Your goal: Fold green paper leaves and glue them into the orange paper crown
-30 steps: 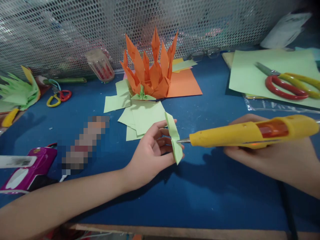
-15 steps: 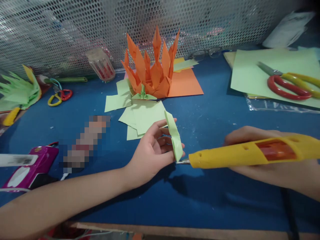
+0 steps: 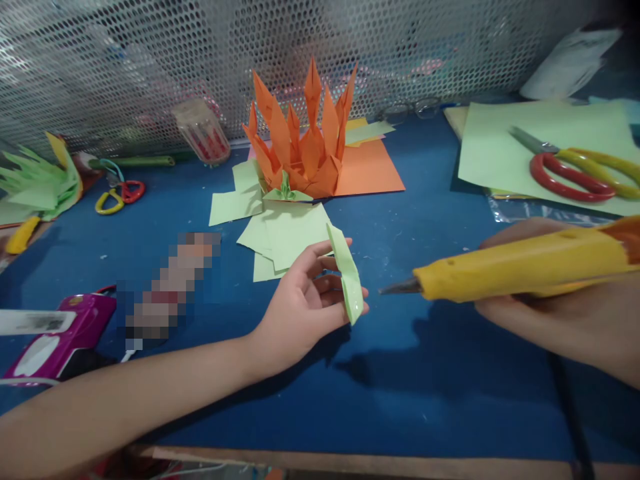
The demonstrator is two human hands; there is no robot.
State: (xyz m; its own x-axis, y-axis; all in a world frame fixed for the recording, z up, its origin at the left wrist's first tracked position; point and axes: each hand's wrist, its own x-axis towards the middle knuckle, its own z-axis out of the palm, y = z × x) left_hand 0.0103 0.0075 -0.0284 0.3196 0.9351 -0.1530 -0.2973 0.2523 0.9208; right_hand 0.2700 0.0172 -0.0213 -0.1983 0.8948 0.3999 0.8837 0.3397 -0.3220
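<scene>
My left hand pinches a folded light green paper piece, held upright on edge above the blue table. My right hand is wrapped round a yellow glue gun, whose metal nozzle points left at the paper with a small gap between them. An orange folded paper crown stands at the back, with a small green folded piece at its base and several light green paper squares in front.
Red and yellow scissors lie on green sheets at the right. A purple object, small scissors, a clear container and green paper shapes sit at the left. A perforated metal screen closes the back.
The glue gun's nozzle touched the green paper's face, slid down to its lower end, then drew back to the right and now sits clear of it. My left hand stayed put.
</scene>
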